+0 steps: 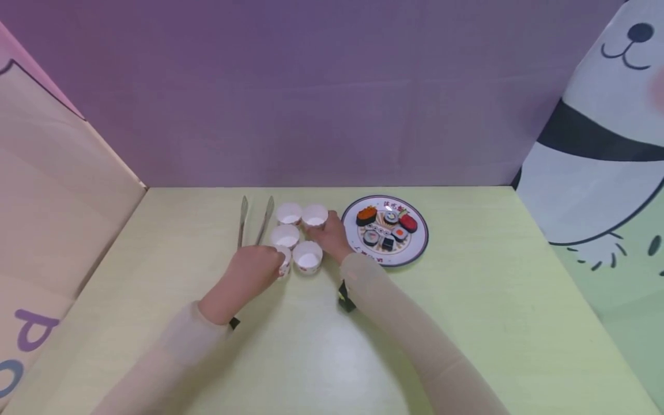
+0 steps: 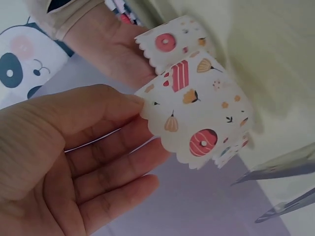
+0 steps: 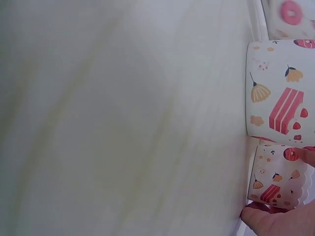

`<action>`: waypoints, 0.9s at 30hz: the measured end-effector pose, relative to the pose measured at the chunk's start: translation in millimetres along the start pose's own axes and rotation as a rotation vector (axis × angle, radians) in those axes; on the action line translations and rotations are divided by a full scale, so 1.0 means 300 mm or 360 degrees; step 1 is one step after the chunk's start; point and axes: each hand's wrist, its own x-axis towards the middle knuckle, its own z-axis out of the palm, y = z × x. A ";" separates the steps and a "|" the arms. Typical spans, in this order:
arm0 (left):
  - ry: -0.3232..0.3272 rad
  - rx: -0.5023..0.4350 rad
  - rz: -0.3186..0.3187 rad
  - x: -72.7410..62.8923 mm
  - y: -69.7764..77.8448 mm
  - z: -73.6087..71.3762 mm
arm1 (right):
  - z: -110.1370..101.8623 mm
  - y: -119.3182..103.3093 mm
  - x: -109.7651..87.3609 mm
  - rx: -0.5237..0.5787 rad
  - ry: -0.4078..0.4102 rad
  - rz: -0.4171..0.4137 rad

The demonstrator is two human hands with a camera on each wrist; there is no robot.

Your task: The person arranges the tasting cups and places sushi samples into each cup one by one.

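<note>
Several white paper baking cups stand close together on the table, scalloped and printed with cakes and doughnuts. My left hand [image 1: 249, 268] pinches the rim of the near-left cup [image 2: 197, 105] between thumb and fingers, its other fingers loosely bent below. At the back right of the group, my right hand [image 1: 334, 236] holds another cup [image 3: 273, 174] from its right side, thumb and fingers at its wall. Between and beside these stand the back-left cup [image 1: 289, 213], the middle-left cup [image 1: 285, 237] and the near-right cup [image 1: 308, 257], touched by neither hand.
A round plate [image 1: 410, 251] with several sushi pieces [image 1: 386, 242] lies just right of my right hand. Metal tongs [image 1: 242, 222] lie left of the cups, arms spread, their near end hidden behind my left hand. A purple backdrop [image 1: 332, 115] rises behind the table [image 1: 498, 300].
</note>
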 end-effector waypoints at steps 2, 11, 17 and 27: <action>-0.0048 -0.0016 -0.0006 0.000 0.000 0.014 | 0.000 0.000 -0.001 0.0005 -0.0004 0.0010; -0.0096 -0.0090 -0.0020 0.000 -0.003 0.054 | -0.003 -0.004 -0.003 0.0013 -0.0011 0.0012; -0.0072 -0.0152 0.0024 0.009 -0.012 0.040 | -0.003 -0.003 -0.001 -0.0004 0.0001 -0.0003; -0.0036 -0.0248 0.0037 0.106 -0.062 0.005 | 0.001 0.000 0.003 -0.0026 0.0008 -0.0006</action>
